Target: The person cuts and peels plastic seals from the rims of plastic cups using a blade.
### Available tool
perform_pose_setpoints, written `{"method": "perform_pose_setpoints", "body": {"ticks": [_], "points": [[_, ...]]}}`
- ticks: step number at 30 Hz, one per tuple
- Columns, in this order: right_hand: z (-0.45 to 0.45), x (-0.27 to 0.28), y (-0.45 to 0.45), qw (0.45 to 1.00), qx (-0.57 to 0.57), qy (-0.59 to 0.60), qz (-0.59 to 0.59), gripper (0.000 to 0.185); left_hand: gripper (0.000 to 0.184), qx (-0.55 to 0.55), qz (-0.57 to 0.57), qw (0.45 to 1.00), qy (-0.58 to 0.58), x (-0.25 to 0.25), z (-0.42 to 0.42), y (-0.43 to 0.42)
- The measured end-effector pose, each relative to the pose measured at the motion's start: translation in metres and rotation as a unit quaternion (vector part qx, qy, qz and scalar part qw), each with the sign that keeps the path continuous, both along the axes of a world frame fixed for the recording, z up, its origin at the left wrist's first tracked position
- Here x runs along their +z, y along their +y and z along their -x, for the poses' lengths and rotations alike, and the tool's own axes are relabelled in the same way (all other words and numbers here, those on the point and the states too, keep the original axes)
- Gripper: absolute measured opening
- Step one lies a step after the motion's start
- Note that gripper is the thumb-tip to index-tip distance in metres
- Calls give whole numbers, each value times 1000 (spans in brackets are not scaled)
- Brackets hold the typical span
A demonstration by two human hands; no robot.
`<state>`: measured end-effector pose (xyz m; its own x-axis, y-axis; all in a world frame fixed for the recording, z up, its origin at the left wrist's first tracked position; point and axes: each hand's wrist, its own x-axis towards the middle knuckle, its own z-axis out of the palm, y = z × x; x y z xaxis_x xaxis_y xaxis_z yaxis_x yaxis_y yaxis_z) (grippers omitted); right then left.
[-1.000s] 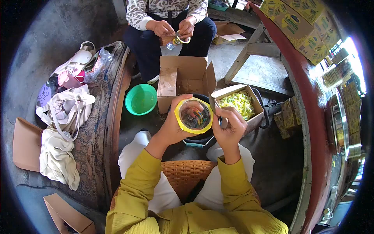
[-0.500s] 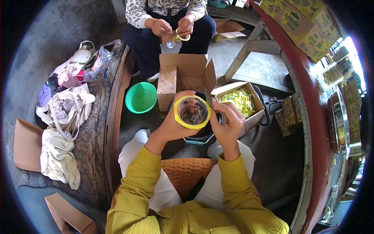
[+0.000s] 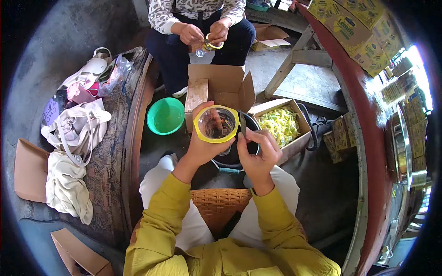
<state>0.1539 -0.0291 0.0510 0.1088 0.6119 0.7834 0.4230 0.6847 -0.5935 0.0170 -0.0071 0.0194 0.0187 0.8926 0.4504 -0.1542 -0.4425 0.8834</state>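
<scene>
My left hand (image 3: 199, 148) is wrapped around a clear plastic jar (image 3: 215, 123) with a yellow rim, its round opening tilted toward me. A thin dark blade (image 3: 242, 123) stands up from my right hand (image 3: 258, 154), pinched between thumb and fingers. The blade lies against or very close to the right side of the yellow rim; I cannot tell whether it touches. Below my hands is a dark bucket (image 3: 251, 146) with a teal handle grip (image 3: 229, 170), partly hidden by the hands and jar.
An open cardboard box (image 3: 225, 72) stands ahead, with a green basin (image 3: 152, 120) to its left. Right of it, another box (image 3: 294, 146) holds yellow wrapped pieces (image 3: 279, 125). A person (image 3: 198, 34) sits opposite, handling a yellow-rimmed clear item. Bags (image 3: 76, 122) lie on the left bench.
Both hands have shifted slightly left, carrying the jar and blade. The blade now stands more upright at the rim's right side, and my right hand sits a little lower.
</scene>
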Motion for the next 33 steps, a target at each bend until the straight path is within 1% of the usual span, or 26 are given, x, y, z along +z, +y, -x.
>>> {"method": "perform_pose_setpoints", "body": {"ticks": [4, 7, 10, 13, 22, 25, 28, 31, 33], "points": [[2, -2, 1, 1000, -7, -5, -9, 18, 86, -7, -14, 1000, -26, -1, -2, 3], [3, -4, 2, 1000, -12, -5, -2, 17, 87, -23, -12, 999, -41, 0, -4, 4], [3, -5, 3, 999, -30, -9, -6, 17, 86, -7, -25, 1000, -8, -1, -3, 3], [3, -4, 3, 999, -46, -17, -8, 16, 86, -13, -21, 1000, 3, -5, -4, 3], [-5, -4, 7, 1000, -20, 5, 4, 16, 86, -48, -18, 998, 27, -1, -5, -1], [-4, -2, 5, 999, -29, 26, 17, 15, 87, -44, 1, 999, 18, 0, -5, 0], [-4, -2, 4, 999, -27, 29, 5, 15, 86, -46, 2, 999, -7, -4, -3, 2], [-2, -3, 2, 1000, -18, 20, 0, 14, 86, -6, -36, 999, 38, 2, 1, 2], [0, -2, 1, 1000, -18, 10, -2, 15, 86, -3, -33, 999, 29, 3, 1, 2]]}}
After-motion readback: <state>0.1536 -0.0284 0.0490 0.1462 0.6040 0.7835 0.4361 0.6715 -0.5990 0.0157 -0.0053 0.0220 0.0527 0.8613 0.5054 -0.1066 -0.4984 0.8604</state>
